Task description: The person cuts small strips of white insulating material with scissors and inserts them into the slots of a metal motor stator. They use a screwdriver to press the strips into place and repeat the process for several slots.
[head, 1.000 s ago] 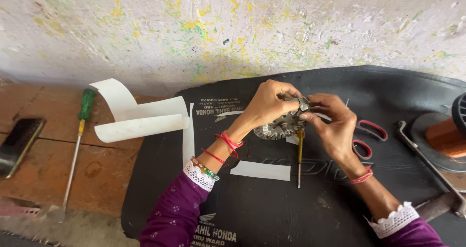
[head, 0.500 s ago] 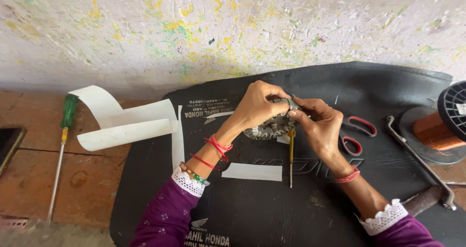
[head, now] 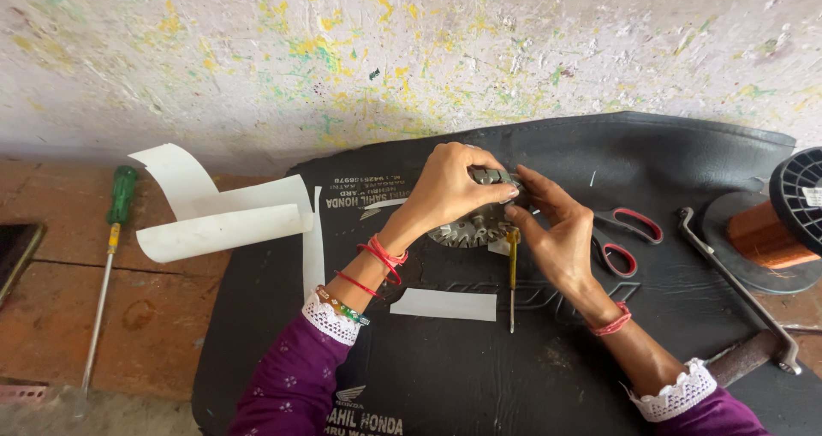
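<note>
My left hand [head: 449, 188] grips a round grey metal toothed part [head: 469, 227] from above, over a black mat [head: 479, 376]. My right hand [head: 556, 230] touches the same part from the right, fingers pressed against its upper side. A small yellow-handled screwdriver [head: 512, 269] lies on the mat just below the part, between my wrists. A small white paper strip [head: 443, 304] lies on the mat under my left forearm. Much of the part is hidden by my fingers.
Red-handled scissors [head: 629, 239] lie right of my right hand. A spool of copper wire [head: 775, 226] and a metal bar tool [head: 736, 286] sit at the right. Curled white paper [head: 218, 213], a green-handled screwdriver [head: 110, 256] and a dark phone [head: 13, 252] are on the left.
The view has shifted slightly left and the spool came further into view. Both hands stay on the metal part, with the fingers shifting a little.
</note>
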